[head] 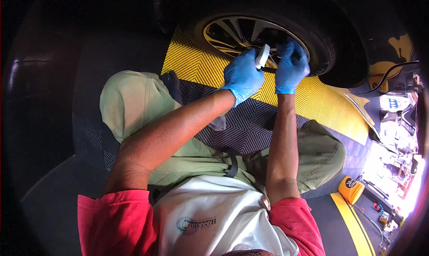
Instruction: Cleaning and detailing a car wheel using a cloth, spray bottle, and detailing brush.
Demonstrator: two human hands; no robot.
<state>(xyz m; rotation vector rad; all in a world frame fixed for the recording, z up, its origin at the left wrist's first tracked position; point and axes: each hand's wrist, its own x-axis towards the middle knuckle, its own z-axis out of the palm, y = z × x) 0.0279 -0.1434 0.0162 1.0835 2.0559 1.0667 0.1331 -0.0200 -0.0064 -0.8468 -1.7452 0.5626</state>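
Note:
Before me a car wheel with a spoked alloy rim (228, 27) and black tyre (323, 51) stands over yellow floor tiles. My left hand (244, 72), in a blue glove, grips a white disc-shaped object (263, 56) near the lower part of the rim; its exact kind cannot be told. Just to its right my right hand (291, 66), also blue-gloved, is raised in front of the rim's right side with its fingers bent. Its fingertips are blurred and dark, so whether they hold anything cannot be told.
Ribbed yellow tiles (321, 96) and dark tiles (241, 125) cover the floor. My bent knees lie on either side. At the right are a black cable or hose (390, 73), a yellow object (351, 190) with a black emblem, and several small items near a bright opening.

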